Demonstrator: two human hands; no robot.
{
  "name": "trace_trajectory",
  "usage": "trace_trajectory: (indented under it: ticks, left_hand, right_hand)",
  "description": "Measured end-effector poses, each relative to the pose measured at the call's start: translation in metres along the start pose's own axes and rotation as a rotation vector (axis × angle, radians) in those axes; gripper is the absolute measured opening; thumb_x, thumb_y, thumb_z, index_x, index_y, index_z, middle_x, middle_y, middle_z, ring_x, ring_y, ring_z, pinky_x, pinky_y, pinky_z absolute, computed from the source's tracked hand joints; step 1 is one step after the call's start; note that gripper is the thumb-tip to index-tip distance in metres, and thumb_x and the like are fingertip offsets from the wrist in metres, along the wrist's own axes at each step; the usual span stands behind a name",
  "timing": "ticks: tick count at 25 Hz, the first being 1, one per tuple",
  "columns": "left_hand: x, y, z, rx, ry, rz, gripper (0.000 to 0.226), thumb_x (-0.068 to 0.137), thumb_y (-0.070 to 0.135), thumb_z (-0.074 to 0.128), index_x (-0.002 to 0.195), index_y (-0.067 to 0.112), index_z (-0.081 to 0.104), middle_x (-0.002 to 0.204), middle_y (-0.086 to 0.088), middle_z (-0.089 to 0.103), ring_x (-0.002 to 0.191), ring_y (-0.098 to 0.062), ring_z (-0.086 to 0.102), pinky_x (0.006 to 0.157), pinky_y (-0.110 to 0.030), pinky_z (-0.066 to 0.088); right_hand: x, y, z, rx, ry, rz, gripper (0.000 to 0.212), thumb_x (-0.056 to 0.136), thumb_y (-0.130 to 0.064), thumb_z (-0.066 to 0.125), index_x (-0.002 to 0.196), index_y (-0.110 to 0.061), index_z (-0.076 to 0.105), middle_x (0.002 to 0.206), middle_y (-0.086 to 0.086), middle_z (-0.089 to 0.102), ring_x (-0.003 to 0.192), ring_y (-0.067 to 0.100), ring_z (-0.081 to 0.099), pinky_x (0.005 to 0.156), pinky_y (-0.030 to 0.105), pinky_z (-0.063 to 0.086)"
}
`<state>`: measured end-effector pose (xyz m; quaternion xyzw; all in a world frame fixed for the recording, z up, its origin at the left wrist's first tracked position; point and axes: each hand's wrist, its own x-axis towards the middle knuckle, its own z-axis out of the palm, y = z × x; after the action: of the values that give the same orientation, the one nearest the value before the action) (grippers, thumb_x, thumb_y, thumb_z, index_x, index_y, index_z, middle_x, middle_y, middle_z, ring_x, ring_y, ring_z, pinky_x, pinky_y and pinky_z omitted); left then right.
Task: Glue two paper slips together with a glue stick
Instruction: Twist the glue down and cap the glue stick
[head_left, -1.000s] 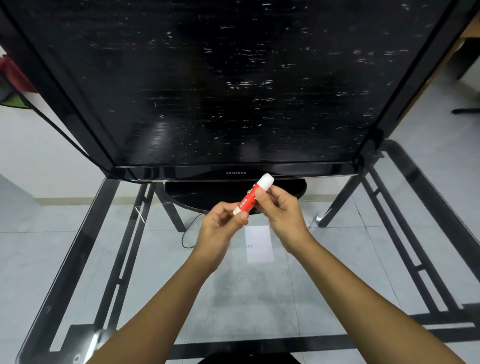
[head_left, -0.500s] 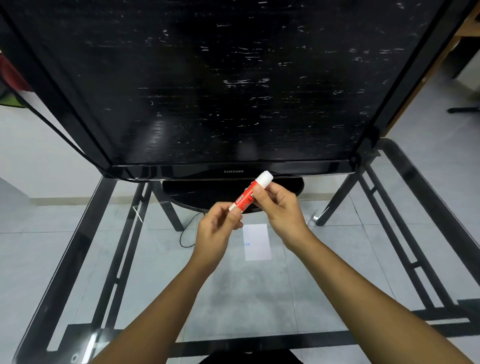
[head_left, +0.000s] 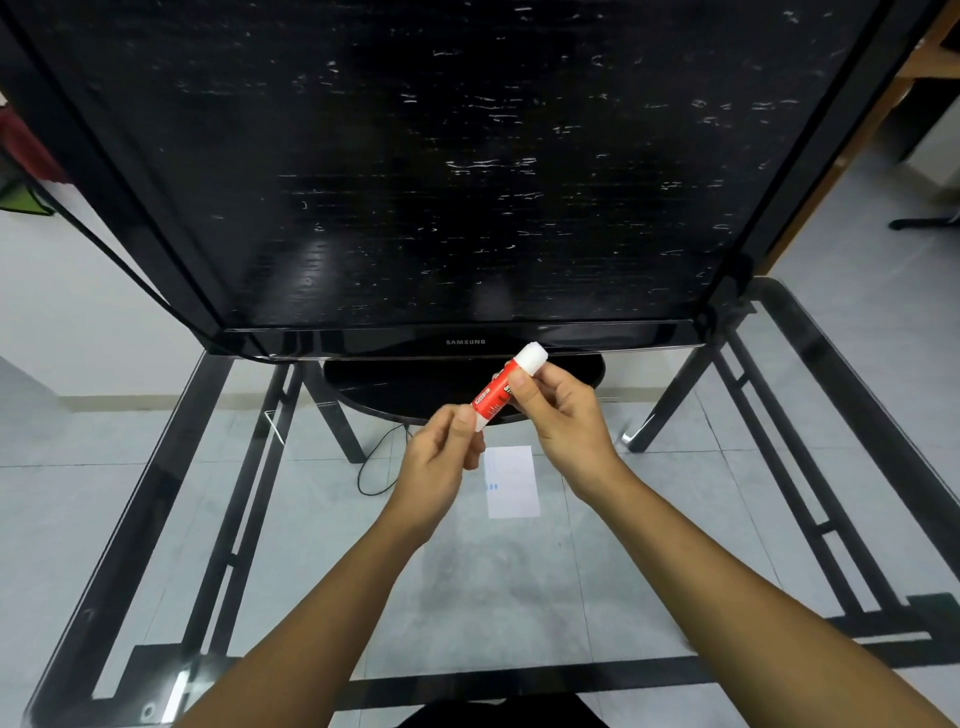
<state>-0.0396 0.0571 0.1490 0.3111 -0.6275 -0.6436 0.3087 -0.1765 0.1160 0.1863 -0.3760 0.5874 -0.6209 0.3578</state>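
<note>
Both hands hold a red glue stick (head_left: 493, 397) with a white cap in the air above the glass table, tilted up to the right. My left hand (head_left: 441, 457) pinches its lower white end. My right hand (head_left: 563, 415) grips the upper red part just below the cap. A white paper slip (head_left: 511, 483) with small blue marks lies flat on the glass below and between my hands. I can make out only one slip; whether a second lies under it is not visible.
A large black monitor (head_left: 457, 171) with its round stand (head_left: 415, 384) fills the far half of the glass table (head_left: 519, 587). The table's black frame (head_left: 171, 493) runs along both sides and the near edge. A thin black cable (head_left: 379, 462) hangs beneath the glass.
Both hands with the glue stick have shifted slightly up and away from me. The grip looks the same, and the cap stays on.
</note>
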Motion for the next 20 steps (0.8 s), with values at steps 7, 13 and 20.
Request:
trace_trajectory:
  ticks: [7, 13, 20]
  left_hand:
    - [-0.0022, 0.0016, 0.0037, -0.069, 0.008, -0.039, 0.037, 0.084, 0.061, 0.042, 0.089, 0.027, 0.056, 0.073, 0.008, 0.058, 0.065, -0.004, 0.052, 0.064, -0.019, 0.046]
    - [-0.0030, 0.0046, 0.0028, 0.041, 0.001, -0.123, 0.053, 0.088, 0.064, 0.029, 0.073, 0.022, 0.057, 0.058, 0.010, 0.051, 0.055, -0.002, 0.046, 0.053, -0.011, 0.042]
    - [-0.0067, 0.0028, 0.0046, 0.136, 0.018, 0.074, 0.031, 0.090, 0.052, 0.040, 0.092, 0.024, 0.053, 0.075, 0.009, 0.059, 0.063, 0.000, 0.052, 0.061, -0.013, 0.045]
  right_hand:
    - [-0.0049, -0.0028, 0.0019, -0.017, 0.011, -0.011, 0.015, 0.092, -0.026, 0.054, 0.096, -0.016, 0.065, 0.092, 0.002, 0.070, 0.091, 0.007, 0.066, 0.085, 0.019, 0.051]
    - [-0.0096, -0.0029, 0.0024, -0.021, -0.011, -0.027, 0.011, 0.092, -0.024, 0.054, 0.092, -0.025, 0.065, 0.086, -0.009, 0.070, 0.089, 0.001, 0.066, 0.076, 0.010, 0.048]
    - [-0.0096, -0.0022, -0.0006, -0.042, 0.008, -0.034, 0.012, 0.092, -0.027, 0.054, 0.090, -0.027, 0.065, 0.081, -0.013, 0.071, 0.086, 0.000, 0.066, 0.074, 0.010, 0.048]
